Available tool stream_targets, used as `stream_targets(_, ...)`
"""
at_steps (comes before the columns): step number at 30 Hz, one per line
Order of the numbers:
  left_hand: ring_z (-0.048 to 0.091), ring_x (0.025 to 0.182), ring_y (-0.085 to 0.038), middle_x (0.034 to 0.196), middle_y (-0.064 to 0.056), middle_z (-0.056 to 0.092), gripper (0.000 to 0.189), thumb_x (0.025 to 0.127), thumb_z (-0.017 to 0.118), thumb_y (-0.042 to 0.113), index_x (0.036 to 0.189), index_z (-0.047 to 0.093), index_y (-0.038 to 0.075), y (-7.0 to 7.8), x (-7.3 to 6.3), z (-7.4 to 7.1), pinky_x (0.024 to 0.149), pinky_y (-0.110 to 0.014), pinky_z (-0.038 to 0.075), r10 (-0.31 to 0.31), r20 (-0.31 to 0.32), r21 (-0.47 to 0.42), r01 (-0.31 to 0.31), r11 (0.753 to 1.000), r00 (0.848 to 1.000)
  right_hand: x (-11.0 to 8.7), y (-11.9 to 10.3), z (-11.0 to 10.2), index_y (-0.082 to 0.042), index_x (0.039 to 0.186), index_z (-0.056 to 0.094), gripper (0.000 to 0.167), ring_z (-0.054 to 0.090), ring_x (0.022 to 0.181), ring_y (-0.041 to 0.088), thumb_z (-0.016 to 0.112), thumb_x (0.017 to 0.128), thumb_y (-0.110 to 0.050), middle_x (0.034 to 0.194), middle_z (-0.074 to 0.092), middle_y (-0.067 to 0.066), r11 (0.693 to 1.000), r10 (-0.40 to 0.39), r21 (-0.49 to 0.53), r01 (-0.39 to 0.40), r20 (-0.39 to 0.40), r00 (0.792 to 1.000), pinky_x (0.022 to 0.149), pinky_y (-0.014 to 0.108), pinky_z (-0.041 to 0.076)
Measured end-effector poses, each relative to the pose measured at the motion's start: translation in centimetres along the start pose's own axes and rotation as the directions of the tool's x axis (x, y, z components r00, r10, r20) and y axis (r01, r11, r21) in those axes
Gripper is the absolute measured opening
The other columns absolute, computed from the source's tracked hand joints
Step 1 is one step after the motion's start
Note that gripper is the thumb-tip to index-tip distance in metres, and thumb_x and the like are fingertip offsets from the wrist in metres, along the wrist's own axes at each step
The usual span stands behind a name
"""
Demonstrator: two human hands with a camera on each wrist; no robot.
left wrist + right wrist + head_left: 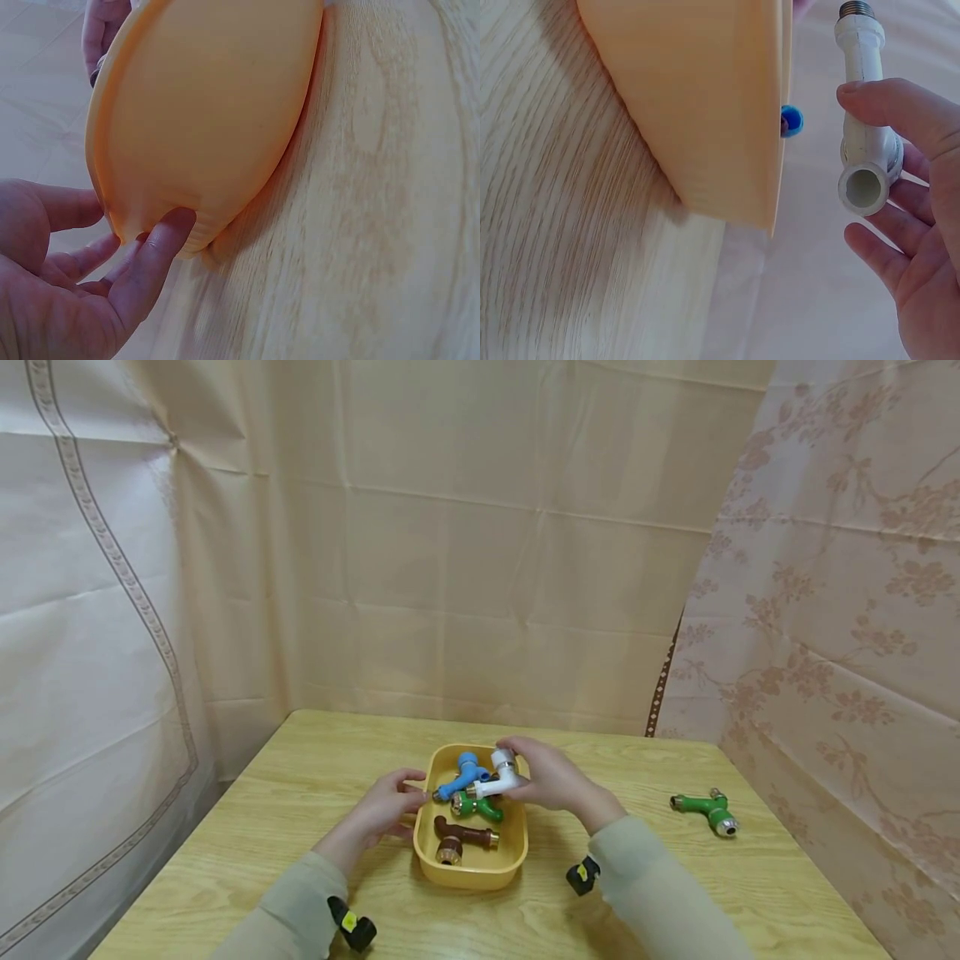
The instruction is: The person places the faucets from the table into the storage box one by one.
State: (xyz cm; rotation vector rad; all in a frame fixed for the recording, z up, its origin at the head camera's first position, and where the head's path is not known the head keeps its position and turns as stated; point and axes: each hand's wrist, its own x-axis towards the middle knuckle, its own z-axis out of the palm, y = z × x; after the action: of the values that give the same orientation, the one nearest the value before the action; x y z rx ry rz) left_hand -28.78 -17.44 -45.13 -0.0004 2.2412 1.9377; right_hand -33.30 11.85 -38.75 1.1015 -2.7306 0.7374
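My right hand [553,777] holds a white faucet [495,781] above the right side of a yellow plastic basin [471,878]. In the right wrist view, my thumb lies along the white faucet's body [866,139], its threaded end pointing up and its round opening toward the camera. My left hand [386,806] is at the basin's left side. In the left wrist view its fingertips [178,219] touch the basin's outer wall [210,97] near the rim. Inside the basin lie a blue faucet [463,774], a green faucet [480,808] and a brown faucet [468,833].
Another green faucet [708,810] lies on the wooden table [300,777], to the right of the basin. Beige curtains [450,568] hang behind the table, with more cloth on both sides. Black straps with mounts [352,927] sit at my wrists.
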Motion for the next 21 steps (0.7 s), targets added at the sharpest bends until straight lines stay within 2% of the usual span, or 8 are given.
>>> stream_targets(8, 0.066, 0.1, -0.032, 0.123, -0.024, 0.057, 0.046, 0.102, 0.061, 0.011, 0.146, 0.048, 0.003, 0.1, 0.0, 0.0, 0.062, -0.043, 0.06, -0.003, 0.003, 0.004, 0.003, 1.0, 1.0, 0.5, -1.1, 0.4, -0.01, 0.142, 0.055, 0.071, 0.059, 0.119, 0.024, 0.088, 0.08, -0.019, 0.132, 0.063, 0.004, 1.0, 0.022, -0.004, -0.022, 0.041, 0.999, 0.099, 0.044, 0.051)
stream_targets(12, 0.066, 0.1, -0.032, 0.123, -0.023, 0.057, 0.047, 0.102, 0.061, 0.011, 0.146, 0.048, 0.003, 0.3, -0.3, 0.0, 0.062, -0.043, 0.06, -0.002, 0.004, 0.002, 0.002, 1.0, 1.0, 0.7, -1.4, 0.7, -0.012, 0.142, 0.055, 0.071, 0.061, 0.113, 0.021, 0.088, 0.08, -0.02, 0.131, 0.062, 0.002, 1.0, 0.021, -0.017, -0.02, 0.067, 0.998, 0.094, 0.04, 0.052)
stream_targets(16, 0.066, 0.1, -0.033, 0.122, -0.022, 0.057, 0.047, 0.102, 0.061, 0.011, 0.146, 0.048, 0.003, 0.3, -0.3, 0.0, 0.062, -0.043, 0.06, -0.002, 0.006, -0.003, 0.002, 1.0, 1.0, 0.9, -1.6, 1.0, -0.012, 0.142, 0.055, 0.07, 0.06, 0.106, 0.015, 0.087, 0.08, -0.022, 0.128, 0.063, 0.0, 0.999, 0.004, -0.045, 0.0, 0.082, 0.997, 0.089, 0.036, 0.053)
stream_targets(21, 0.066, 0.099, -0.033, 0.121, -0.023, 0.057, 0.047, 0.101, 0.06, 0.009, 0.146, 0.048, 0.002, 0.2, -0.2, -0.1, 0.061, -0.043, 0.06, 0.004, 0.0, -0.012, -0.004, 1.0, 1.0, 1.0, -1.7, 1.3, -0.011, 0.139, 0.057, 0.067, 0.06, 0.101, 0.015, 0.087, 0.08, -0.023, 0.123, 0.064, 0.0, 0.997, -0.038, -0.069, 0.044, 0.091, 0.995, 0.086, 0.036, 0.054)
